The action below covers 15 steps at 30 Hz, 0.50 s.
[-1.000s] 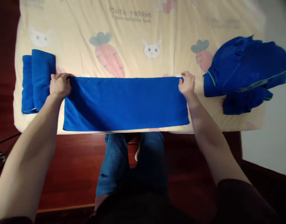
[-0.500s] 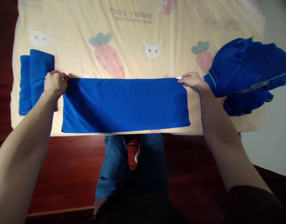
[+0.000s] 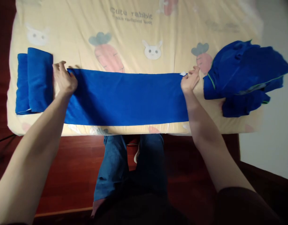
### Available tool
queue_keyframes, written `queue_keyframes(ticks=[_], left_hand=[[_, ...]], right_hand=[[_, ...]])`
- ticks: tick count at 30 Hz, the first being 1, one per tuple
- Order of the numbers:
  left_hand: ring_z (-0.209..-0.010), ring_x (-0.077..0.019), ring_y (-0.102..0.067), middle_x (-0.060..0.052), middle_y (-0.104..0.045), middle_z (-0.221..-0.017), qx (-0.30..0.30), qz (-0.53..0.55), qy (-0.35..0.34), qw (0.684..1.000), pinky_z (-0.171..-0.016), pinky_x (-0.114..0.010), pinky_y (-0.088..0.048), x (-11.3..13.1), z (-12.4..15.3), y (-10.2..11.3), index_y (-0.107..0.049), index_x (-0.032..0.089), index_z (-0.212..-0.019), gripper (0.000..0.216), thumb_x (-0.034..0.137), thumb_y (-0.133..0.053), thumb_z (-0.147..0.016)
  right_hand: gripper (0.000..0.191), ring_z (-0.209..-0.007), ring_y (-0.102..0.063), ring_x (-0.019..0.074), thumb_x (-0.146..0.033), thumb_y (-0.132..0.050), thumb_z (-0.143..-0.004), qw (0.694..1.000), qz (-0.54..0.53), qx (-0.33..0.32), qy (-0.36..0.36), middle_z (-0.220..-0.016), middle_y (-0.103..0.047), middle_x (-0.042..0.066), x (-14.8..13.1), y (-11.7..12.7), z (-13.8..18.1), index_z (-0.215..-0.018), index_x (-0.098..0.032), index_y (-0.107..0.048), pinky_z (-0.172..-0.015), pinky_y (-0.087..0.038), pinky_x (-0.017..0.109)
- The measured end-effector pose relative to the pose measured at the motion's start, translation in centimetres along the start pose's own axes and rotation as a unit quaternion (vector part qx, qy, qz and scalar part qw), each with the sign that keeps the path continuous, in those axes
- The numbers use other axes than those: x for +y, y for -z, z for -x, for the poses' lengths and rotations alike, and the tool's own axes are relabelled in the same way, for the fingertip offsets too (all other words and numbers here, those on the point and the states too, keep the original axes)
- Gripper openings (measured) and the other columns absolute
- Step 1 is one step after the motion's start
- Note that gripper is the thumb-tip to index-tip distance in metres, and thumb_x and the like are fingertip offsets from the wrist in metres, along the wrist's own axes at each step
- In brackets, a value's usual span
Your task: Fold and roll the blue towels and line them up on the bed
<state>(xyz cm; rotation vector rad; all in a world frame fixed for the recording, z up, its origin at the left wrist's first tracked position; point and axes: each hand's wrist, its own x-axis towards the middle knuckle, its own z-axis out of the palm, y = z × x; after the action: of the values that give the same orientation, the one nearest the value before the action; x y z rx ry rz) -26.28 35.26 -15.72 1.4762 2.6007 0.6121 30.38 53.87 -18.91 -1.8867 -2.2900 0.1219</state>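
Observation:
A long folded blue towel point(image 3: 130, 97) lies flat across the bed in front of me, a small white tag point(image 3: 183, 73) at its far right corner. My left hand point(image 3: 66, 78) rests at the towel's far left corner, fingers apart and pointing away, the thumb side against the cloth. At the opposite end, my right hand point(image 3: 190, 80) touches the edge beside the tag, its fingers loosely bent and apart. Left of my left hand sit two folded blue towels point(image 3: 40, 79), one partly overlapping the other. My right wrist and forearm cover part of the towel's right edge.
A rumpled pile of blue cloth point(image 3: 244, 68) with green edging lies at the right of the bed. The bed has a cream sheet point(image 3: 132, 47) printed with carrots and rabbits. Its front edge is close to my legs point(image 3: 111, 168). A white wall point(image 3: 266, 125) stands at the right.
The towel has shifted away from me, leaving more sheet showing along the front edge. Both hands have loosened from their pinches on its corners and turned, moving slightly inward.

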Motion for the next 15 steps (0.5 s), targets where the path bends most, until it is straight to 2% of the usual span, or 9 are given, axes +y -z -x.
queue_keyframes(ticks=[2,4,6,9,11,13,15], left_hand=[[-0.151,-0.0241,-0.029,-0.018,-0.029,-0.165,-0.045,0.013,-0.052,0.998,-0.129,-0.048,-0.022,0.3,2.0,-1.1,-0.032,-0.002,-0.152,0.059,0.018,-0.052,-0.101],[-0.158,-0.0266,-0.013,-0.018,-0.017,-0.171,-0.088,0.012,-0.082,0.993,-0.131,-0.054,-0.01,0.1,3.5,-1.9,-0.028,0.0,-0.156,0.059,0.024,-0.046,-0.106],[-0.16,-0.0291,-0.006,-0.018,-0.011,-0.173,-0.114,0.0,-0.084,0.99,-0.129,-0.058,-0.003,-0.5,4.0,-2.2,-0.026,0.002,-0.159,0.062,0.031,-0.044,-0.108],[-0.16,-0.0273,-0.007,-0.018,-0.011,-0.173,-0.131,-0.013,-0.054,0.99,-0.129,-0.059,-0.004,-1.4,2.7,-2.0,-0.022,0.002,-0.16,0.065,0.036,-0.043,-0.109],[-0.16,-0.0267,-0.01,-0.019,-0.014,-0.172,-0.145,-0.01,-0.026,0.989,-0.128,-0.061,-0.006,-1.7,1.4,-1.7,-0.023,0.0,-0.159,0.066,0.034,-0.045,-0.107],[-0.159,-0.0284,-0.012,-0.02,-0.018,-0.171,-0.155,0.003,-0.002,0.988,-0.127,-0.063,-0.007,-1.5,1.0,-1.5,-0.027,-0.001,-0.158,0.067,0.033,-0.048,-0.104],[-0.16,-0.0315,-0.01,-0.02,-0.02,-0.171,-0.154,0.01,-0.013,0.988,-0.127,-0.065,-0.006,-1.2,2.4,-1.1,-0.031,0.0,-0.157,0.07,0.039,-0.049,-0.102]], right_hand=[[0.054,-0.133,-0.052,0.0237,-0.016,-0.011,-0.108,0.998,-0.002,0.032,-0.047,-0.153,-0.04,0.034,-1.9,-0.3,2.3,-0.157,0.006,-0.013,-0.11,-0.041,0.039],[0.057,-0.148,-0.039,0.0249,-0.024,-0.021,-0.109,1.0,-0.013,0.017,-0.004,-0.164,-0.029,0.028,-2.8,-0.8,4.2,-0.161,0.001,-0.014,-0.118,-0.037,0.041],[0.06,-0.156,-0.026,0.0277,-0.033,-0.028,-0.109,0.999,-0.019,-0.011,0.033,-0.169,-0.024,0.021,-2.3,-1.3,4.9,-0.163,-0.006,-0.019,-0.124,-0.03,0.049],[0.062,-0.158,-0.02,0.0322,-0.042,-0.03,-0.108,0.998,-0.032,-0.049,0.021,-0.17,-0.024,0.017,-0.1,-1.5,3.4,-0.163,-0.015,-0.026,-0.125,-0.022,0.063],[0.063,-0.158,-0.021,0.034,-0.047,-0.032,-0.107,0.996,-0.044,-0.079,0.022,-0.17,-0.025,0.016,1.1,-1.1,1.6,-0.163,-0.018,-0.03,-0.123,-0.021,0.068],[0.064,-0.158,-0.021,0.0351,-0.049,-0.034,-0.106,0.994,-0.049,-0.094,0.018,-0.17,-0.025,0.016,1.0,-0.5,0.8,-0.163,-0.018,-0.031,-0.122,-0.022,0.07],[0.066,-0.159,-0.019,0.0355,-0.048,-0.035,-0.105,0.996,-0.042,-0.08,0.007,-0.171,-0.023,0.017,-0.2,0.3,1.9,-0.163,-0.016,-0.029,-0.123,-0.02,0.069]])
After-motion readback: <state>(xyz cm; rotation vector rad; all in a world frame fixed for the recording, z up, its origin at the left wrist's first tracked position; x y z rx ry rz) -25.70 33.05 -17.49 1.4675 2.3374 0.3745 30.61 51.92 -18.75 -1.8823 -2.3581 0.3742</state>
